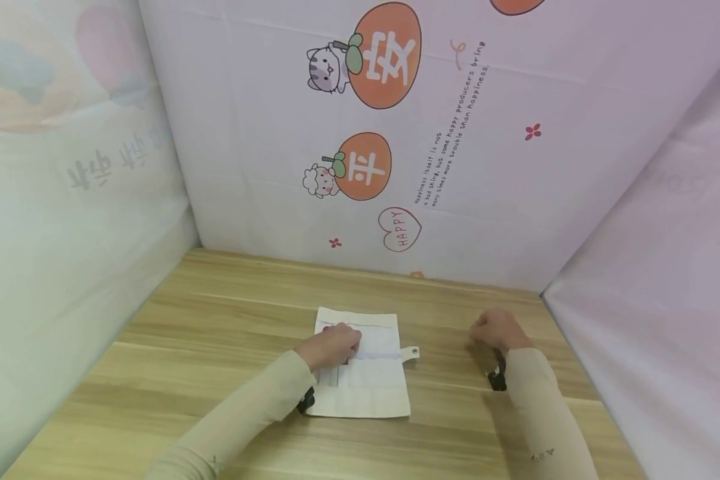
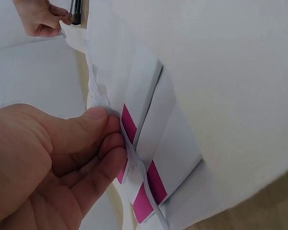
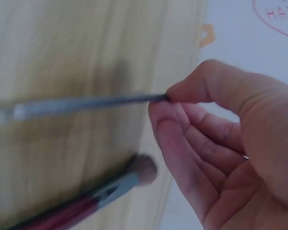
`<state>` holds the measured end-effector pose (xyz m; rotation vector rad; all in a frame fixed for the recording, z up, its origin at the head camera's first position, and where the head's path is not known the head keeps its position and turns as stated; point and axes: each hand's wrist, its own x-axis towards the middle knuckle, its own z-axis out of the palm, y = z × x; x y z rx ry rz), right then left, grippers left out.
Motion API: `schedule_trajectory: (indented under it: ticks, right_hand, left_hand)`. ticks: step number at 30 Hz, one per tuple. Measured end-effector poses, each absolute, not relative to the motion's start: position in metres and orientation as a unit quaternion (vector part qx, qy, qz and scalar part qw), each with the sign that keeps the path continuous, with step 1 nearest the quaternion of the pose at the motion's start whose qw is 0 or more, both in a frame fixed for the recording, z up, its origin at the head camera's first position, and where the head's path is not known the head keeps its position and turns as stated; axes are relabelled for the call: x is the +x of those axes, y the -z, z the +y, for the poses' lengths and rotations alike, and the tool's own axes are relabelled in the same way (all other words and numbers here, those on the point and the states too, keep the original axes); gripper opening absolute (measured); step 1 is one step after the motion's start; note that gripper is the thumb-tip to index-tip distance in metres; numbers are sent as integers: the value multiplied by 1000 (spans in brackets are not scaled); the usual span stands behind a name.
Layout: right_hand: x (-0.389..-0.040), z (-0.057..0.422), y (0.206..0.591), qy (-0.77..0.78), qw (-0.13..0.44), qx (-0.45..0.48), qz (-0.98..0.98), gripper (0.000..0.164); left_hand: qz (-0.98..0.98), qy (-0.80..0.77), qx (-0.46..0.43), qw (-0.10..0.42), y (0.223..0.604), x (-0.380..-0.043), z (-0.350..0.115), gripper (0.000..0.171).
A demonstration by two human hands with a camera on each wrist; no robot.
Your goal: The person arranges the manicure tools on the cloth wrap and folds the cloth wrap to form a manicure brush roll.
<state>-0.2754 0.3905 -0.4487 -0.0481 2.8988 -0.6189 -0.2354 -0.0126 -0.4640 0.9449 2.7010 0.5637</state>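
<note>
A white fabric brush roll lies unfolded on the table. My left hand is over its upper left part. In the left wrist view, its thumb and fingertips pinch the pale elastic band that crosses the roll. Flat white pieces with magenta ends lie under that band. Off to the right, my right hand pinches the dark tip of a thin grey brush, blurred in the right wrist view. A brush with a dark red handle and a brown bristle head lies beside it.
The wooden table meets a printed white cloth wall at the back. More cloth walls stand at left and right, the right one near my right arm. A snap tab sticks out from the roll's right side.
</note>
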Motion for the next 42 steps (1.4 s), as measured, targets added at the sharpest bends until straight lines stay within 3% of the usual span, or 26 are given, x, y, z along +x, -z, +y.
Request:
schedule_trajectory:
  ticks: [15, 30, 42]
  right_hand:
    - [-287, 319, 423, 334, 102, -31, 937, 39]
    - [-306, 241, 426, 480, 82, -45, 872, 28]
    - [-321, 188, 457, 556, -8, 17, 831, 19]
  left_hand:
    - [908, -239, 318, 132, 461, -235, -17, 21]
    - [908, -233, 321, 134, 459, -235, -20, 19]
    - [907, -229, 331, 125, 465, -241, -23, 23]
